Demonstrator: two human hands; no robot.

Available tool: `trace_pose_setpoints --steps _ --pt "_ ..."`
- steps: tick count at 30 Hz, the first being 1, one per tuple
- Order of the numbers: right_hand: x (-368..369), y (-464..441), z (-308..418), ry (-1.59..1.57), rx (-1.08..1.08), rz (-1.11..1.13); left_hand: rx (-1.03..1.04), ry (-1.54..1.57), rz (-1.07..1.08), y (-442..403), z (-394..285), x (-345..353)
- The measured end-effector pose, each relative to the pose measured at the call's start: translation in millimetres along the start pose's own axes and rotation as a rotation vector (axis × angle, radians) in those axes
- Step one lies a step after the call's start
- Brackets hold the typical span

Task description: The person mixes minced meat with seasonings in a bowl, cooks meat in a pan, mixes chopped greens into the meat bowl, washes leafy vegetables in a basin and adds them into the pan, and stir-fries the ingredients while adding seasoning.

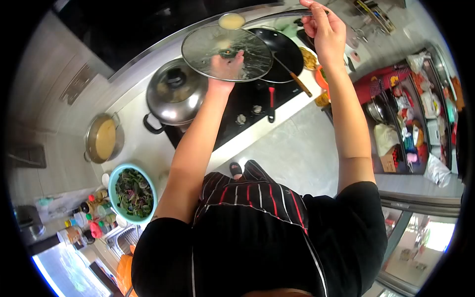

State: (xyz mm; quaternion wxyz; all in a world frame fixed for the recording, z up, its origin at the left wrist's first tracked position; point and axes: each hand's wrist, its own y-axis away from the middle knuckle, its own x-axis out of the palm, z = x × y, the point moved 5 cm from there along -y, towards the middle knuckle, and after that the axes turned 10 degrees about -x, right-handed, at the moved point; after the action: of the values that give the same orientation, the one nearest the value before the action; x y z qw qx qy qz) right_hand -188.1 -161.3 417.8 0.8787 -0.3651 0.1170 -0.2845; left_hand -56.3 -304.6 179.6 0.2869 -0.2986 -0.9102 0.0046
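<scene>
My left hand (pixel 226 65) is under a round glass lid (pixel 252 62) with a metal rim, its fingers showing through the glass. The hand holds the lid up over the stove, partly in front of a black wok (pixel 287 52). My right hand (pixel 326 24) is closed on the dark handle of a ladle (pixel 231 21). Pale yellow liquid fills the ladle's bowl, just above the lid's far edge. A thin stream seems to fall from it onto the lid, where a pale patch shows. Whitish streaks mark the glass.
A lidded steel pot (pixel 170 101) stands left on the black stove (pixel 237 106). A red-headed utensil (pixel 271 101) lies near its front edge. Further left are a steel pot (pixel 90 143) of yellowish liquid and a light-blue basin (pixel 113 198) of leafy greens. Shelves (pixel 420 109) hold goods at right.
</scene>
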Motion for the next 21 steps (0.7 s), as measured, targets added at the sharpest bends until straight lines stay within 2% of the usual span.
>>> trace_pose_setpoints --steps 1,3,5,6,10,15,17,18,19,21 --pt "-22 -1 -6 0.022 0.071 -0.039 -0.036 0.038 -0.002 -4 9 11" --pt "-51 2 -23 0.177 -0.001 0.026 -0.075 0.243 0.018 -14 43 14" --pt "-74 11 -44 0.333 0.056 0.008 -0.181 0.452 0.028 -15 58 14" --pt "-87 17 -61 0.383 0.090 -0.003 -0.333 0.708 -0.036 -15 73 8" --pt "-114 61 -136 0.461 0.214 -0.001 -0.291 0.545 -0.013 -29 104 -13" --pt "-118 114 -200 0.529 0.315 -0.004 -0.423 0.615 -0.136 -29 89 -12" --pt "-114 127 -222 0.498 0.309 0.053 -0.429 0.526 -0.211 -36 88 -19" --pt "-111 134 -228 0.520 0.288 0.181 -0.436 0.480 -0.251 -39 88 -25" --pt "-109 138 -228 0.632 0.147 0.291 -0.444 0.456 -0.254 -41 88 -29" --pt "-109 137 -217 0.692 -0.050 0.343 -0.458 0.413 -0.252 -48 86 -35"
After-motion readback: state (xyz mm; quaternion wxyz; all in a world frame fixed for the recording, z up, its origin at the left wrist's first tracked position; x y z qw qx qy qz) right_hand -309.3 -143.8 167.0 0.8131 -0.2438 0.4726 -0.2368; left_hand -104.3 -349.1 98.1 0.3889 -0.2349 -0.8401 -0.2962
